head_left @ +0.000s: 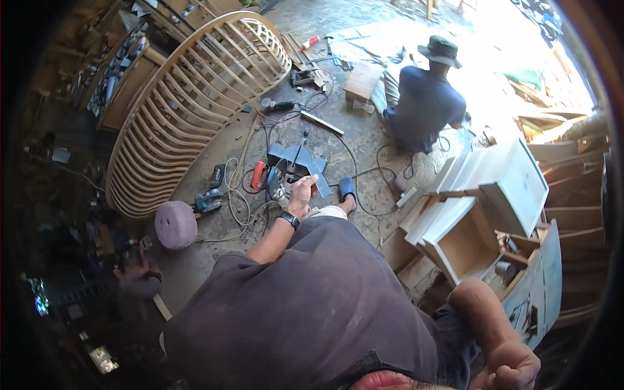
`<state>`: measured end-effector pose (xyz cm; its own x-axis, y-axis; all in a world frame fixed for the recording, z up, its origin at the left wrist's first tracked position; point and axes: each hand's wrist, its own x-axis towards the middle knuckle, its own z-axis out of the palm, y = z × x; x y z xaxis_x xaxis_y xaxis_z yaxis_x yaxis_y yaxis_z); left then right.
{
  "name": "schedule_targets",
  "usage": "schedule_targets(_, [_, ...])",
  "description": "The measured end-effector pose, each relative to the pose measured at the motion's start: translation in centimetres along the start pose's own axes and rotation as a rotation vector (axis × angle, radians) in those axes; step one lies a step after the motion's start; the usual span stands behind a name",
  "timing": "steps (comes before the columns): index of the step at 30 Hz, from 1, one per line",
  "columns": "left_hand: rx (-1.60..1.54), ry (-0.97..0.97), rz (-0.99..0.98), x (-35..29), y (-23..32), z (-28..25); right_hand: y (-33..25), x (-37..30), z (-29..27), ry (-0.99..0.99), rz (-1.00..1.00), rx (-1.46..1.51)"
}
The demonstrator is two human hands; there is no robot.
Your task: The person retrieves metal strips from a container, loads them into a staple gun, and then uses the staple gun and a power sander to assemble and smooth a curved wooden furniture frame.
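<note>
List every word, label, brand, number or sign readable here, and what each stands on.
No readable text.
Black wristwatch above the left hand: face too small to read.
Blue-grey metal tool by that hand: any marking too small to read.
Red-and-white cylinder on the grey floor: any marking too blurred to read.

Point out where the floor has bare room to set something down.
Bare floor shows between the round purple stool and the dark shirt; another patch, crossed by a dark cord, lies between the blue slipper and pale drawer unit. It is crowded around the left hand: blue-grey tool, red object, blue power tool.
</note>
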<state>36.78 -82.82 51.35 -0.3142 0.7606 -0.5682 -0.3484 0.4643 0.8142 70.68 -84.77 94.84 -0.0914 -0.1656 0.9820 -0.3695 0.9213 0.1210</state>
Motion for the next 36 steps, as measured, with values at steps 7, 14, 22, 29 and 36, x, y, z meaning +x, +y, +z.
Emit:
schedule_targets(7, [-0.121,0.098,0.001,9.4,6.3,4.2,14.1,-0.7,-1.6,0.021,-0.250,0.226])
schedule_targets(14, [-0.208,0.164,0.147,18.2,14.8,4.9,25.9,-2.0,-2.2,0.054,-0.253,0.367])
schedule_targets(22, [-0.374,0.352,0.032,26.6,15.0,2.8,41.6,-4.3,-2.9,0.169,-0.364,0.571])
schedule_targets(29, [-0.463,0.598,-0.008,29.7,13.0,1.4,56.2,-7.0,-4.0,0.188,-0.310,0.848])
schedule_targets(36, [-0.442,0.871,0.132,31.2,11.6,0.3,69.9,-9.4,-1.3,0.185,-0.105,1.335])
